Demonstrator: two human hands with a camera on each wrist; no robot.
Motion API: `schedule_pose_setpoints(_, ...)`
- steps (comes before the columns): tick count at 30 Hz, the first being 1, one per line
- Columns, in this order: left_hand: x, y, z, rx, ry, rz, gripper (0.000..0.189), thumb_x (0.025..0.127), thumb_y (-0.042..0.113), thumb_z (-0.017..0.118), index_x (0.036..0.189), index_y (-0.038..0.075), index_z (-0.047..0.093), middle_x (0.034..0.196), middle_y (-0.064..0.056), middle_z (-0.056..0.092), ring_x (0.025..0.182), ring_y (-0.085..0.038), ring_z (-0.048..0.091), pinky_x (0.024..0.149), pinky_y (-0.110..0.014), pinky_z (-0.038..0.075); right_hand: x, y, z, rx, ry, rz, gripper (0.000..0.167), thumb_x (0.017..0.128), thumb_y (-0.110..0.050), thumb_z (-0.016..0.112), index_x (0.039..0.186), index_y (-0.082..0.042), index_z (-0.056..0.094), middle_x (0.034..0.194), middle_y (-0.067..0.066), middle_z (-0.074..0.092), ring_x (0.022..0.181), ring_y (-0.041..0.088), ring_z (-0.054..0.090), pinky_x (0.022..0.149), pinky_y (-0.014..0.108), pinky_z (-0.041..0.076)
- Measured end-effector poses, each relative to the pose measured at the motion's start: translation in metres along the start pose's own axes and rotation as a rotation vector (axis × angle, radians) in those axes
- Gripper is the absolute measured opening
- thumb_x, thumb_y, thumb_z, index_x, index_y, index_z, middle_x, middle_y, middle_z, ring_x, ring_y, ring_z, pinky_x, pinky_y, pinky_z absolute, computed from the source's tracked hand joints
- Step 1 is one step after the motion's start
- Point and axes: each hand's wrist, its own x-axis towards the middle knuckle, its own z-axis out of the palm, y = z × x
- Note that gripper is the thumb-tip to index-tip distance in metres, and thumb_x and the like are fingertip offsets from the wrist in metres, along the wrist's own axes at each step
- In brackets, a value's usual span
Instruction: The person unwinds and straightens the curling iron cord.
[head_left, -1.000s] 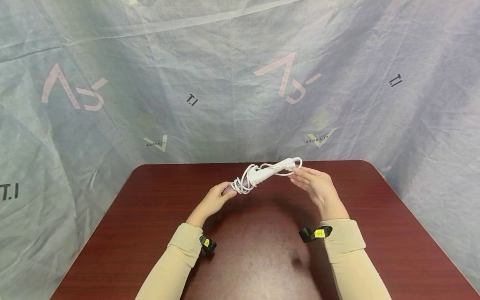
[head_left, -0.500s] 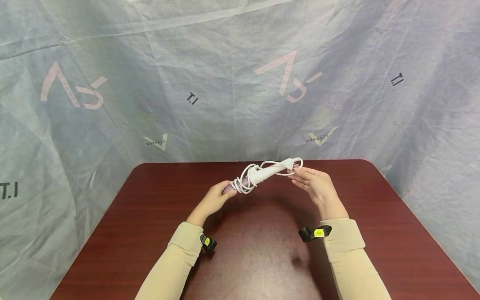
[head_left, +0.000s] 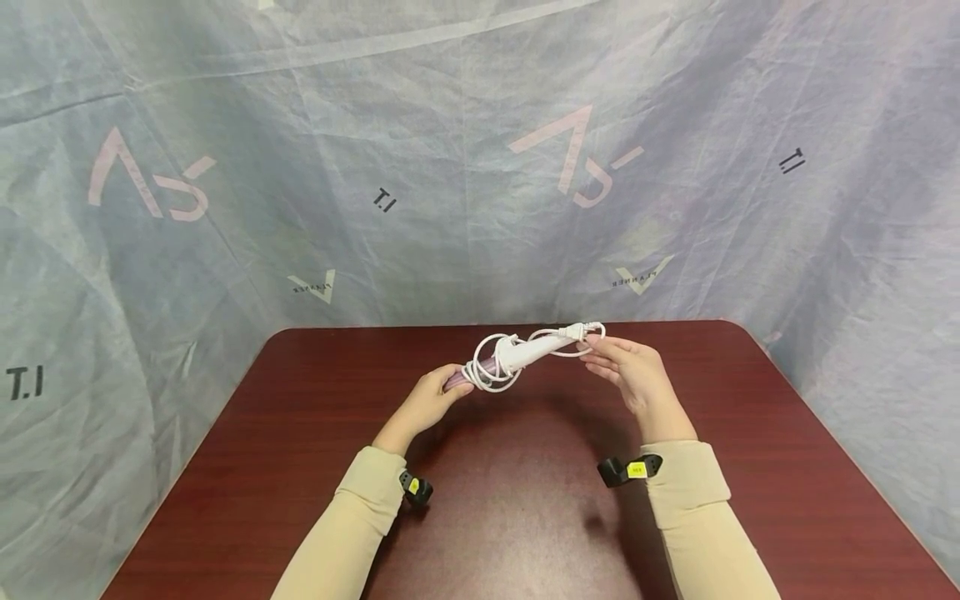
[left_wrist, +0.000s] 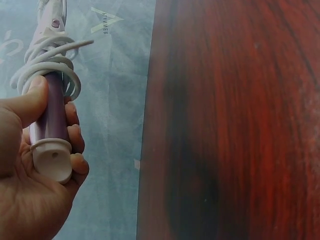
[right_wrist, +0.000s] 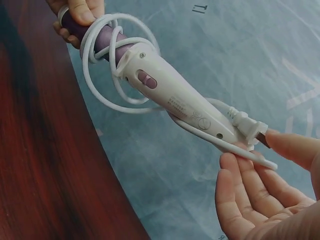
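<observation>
A curling iron (head_left: 534, 350) with a white handle and a purple barrel (left_wrist: 54, 112) is held above the table, its handle end raised to the right. Loops of white cord (right_wrist: 94, 82) wind around the barrel. My left hand (head_left: 426, 404) grips the barrel near its white end cap (left_wrist: 54, 162). At the handle end, my right hand (head_left: 641, 379) pinches the two-prong plug (right_wrist: 246, 125): the thumb presses on the prongs, while the fingertips (right_wrist: 232, 162) touch the cord and handle end underneath. A small pink switch (right_wrist: 147, 79) faces the right wrist camera.
A dark red wooden table (head_left: 495, 500) lies below both hands. Behind it hangs a grey printed cloth (head_left: 450, 167), which also covers both sides. Black wrist cameras sit on both wrists, one by the left cuff (head_left: 416, 487).
The plug has turned and now lies along the handle with its prongs toward the right thumb. The cord loops hang wider around the barrel. Both hands stay nearly in place.
</observation>
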Motion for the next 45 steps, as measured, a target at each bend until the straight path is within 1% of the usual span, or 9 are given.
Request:
schedule_pose_setpoints(6, -0.0006, 0.0011, 0.0004, 0.005, 0.001, 0.000, 0.027, 0.091, 0.017, 0.067, 0.113, 0.001, 0.063, 0.096, -0.009, 0.066, 0.088, -0.017, 0.058, 0.083, -0.037, 0.049, -0.0007, -0.0016, 0.0010, -0.058, 0.048, 0.008, 0.004, 0.090, -0.016, 0.069, 0.090, -0.012, 0.069, 0.080, -0.002, 0.074, 0.073, 0.011, 0.070, 0.073, 0.024, 0.056)
schedule_pose_setpoints(10, -0.0002, 0.0023, 0.0007, 0.015, 0.008, 0.011, 0.028, 0.091, 0.017, 0.067, 0.113, 0.000, 0.063, 0.096, -0.009, 0.066, 0.088, -0.018, 0.058, 0.083, -0.038, 0.049, -0.0020, -0.0035, 0.0021, -0.127, 0.083, 0.007, 0.022, 0.090, -0.021, 0.069, 0.104, -0.008, 0.058, 0.077, -0.004, 0.071, 0.070, 0.009, 0.068, 0.069, 0.023, 0.056)
schedule_pose_setpoints(14, 0.0002, 0.0021, 0.0013, 0.026, 0.006, 0.013, 0.029, 0.091, 0.017, 0.067, 0.114, 0.000, 0.063, 0.097, -0.009, 0.067, 0.088, -0.018, 0.058, 0.084, -0.038, 0.049, -0.0037, -0.0048, 0.0022, -0.174, 0.076, 0.003, 0.036, 0.091, -0.024, 0.068, 0.116, -0.005, 0.050, 0.079, -0.006, 0.069, 0.070, 0.007, 0.067, 0.069, 0.023, 0.056)
schedule_pose_setpoints(26, 0.0006, 0.0017, 0.0036, 0.045, 0.011, 0.031, 0.028, 0.091, 0.018, 0.068, 0.113, 0.001, 0.064, 0.097, -0.008, 0.067, 0.089, -0.018, 0.059, 0.084, -0.039, 0.049, -0.0054, -0.0036, 0.0019, -0.205, 0.086, -0.024, 0.047, 0.091, -0.029, 0.067, 0.124, -0.001, 0.047, 0.079, -0.008, 0.066, 0.069, 0.006, 0.064, 0.070, 0.024, 0.056)
schedule_pose_setpoints(32, 0.0001, 0.0035, 0.0018, 0.031, 0.007, 0.033, 0.030, 0.091, 0.017, 0.067, 0.115, 0.000, 0.063, 0.097, -0.010, 0.066, 0.087, -0.018, 0.058, 0.082, -0.036, 0.048, -0.0051, -0.0027, -0.0012, -0.224, 0.078, -0.028, 0.064, 0.092, -0.031, 0.066, 0.138, 0.004, 0.039, 0.087, -0.008, 0.064, 0.073, 0.005, 0.064, 0.074, 0.022, 0.055)
schedule_pose_setpoints(35, 0.0009, 0.0036, 0.0008, 0.029, 0.008, 0.031, 0.030, 0.091, 0.016, 0.067, 0.116, -0.001, 0.062, 0.098, -0.012, 0.066, 0.088, -0.020, 0.057, 0.083, -0.036, 0.048, -0.0050, -0.0021, -0.0014, -0.218, 0.103, -0.044, 0.061, 0.091, -0.032, 0.067, 0.135, 0.003, 0.042, 0.089, -0.008, 0.063, 0.075, 0.006, 0.064, 0.075, 0.022, 0.055)
schedule_pose_setpoints(40, 0.0011, 0.0036, 0.0007, 0.052, 0.011, 0.029, 0.030, 0.090, 0.015, 0.067, 0.115, -0.002, 0.062, 0.098, -0.012, 0.065, 0.089, -0.021, 0.057, 0.084, -0.038, 0.047, -0.0046, -0.0012, -0.0005, -0.193, 0.171, -0.080, 0.042, 0.089, -0.029, 0.070, 0.117, -0.003, 0.052, 0.083, -0.009, 0.065, 0.073, 0.007, 0.062, 0.075, 0.021, 0.054)
schedule_pose_setpoints(43, 0.0009, 0.0043, 0.0009, 0.051, 0.012, 0.024, 0.031, 0.090, 0.015, 0.068, 0.115, -0.002, 0.062, 0.098, -0.012, 0.066, 0.089, -0.021, 0.057, 0.084, -0.038, 0.047, -0.0063, -0.0018, 0.0016, -0.198, 0.196, -0.095, 0.040, 0.089, -0.027, 0.070, 0.115, -0.002, 0.052, 0.080, -0.009, 0.065, 0.071, 0.006, 0.062, 0.074, 0.020, 0.054)
schedule_pose_setpoints(45, 0.0012, 0.0048, 0.0008, 0.051, 0.012, 0.024, 0.030, 0.090, 0.016, 0.068, 0.115, -0.001, 0.063, 0.098, -0.012, 0.066, 0.089, -0.021, 0.057, 0.083, -0.037, 0.047, -0.0081, -0.0020, 0.0043, -0.220, 0.239, -0.119, 0.043, 0.089, -0.026, 0.070, 0.117, 0.001, 0.051, 0.078, -0.008, 0.065, 0.068, 0.004, 0.063, 0.071, 0.019, 0.054)
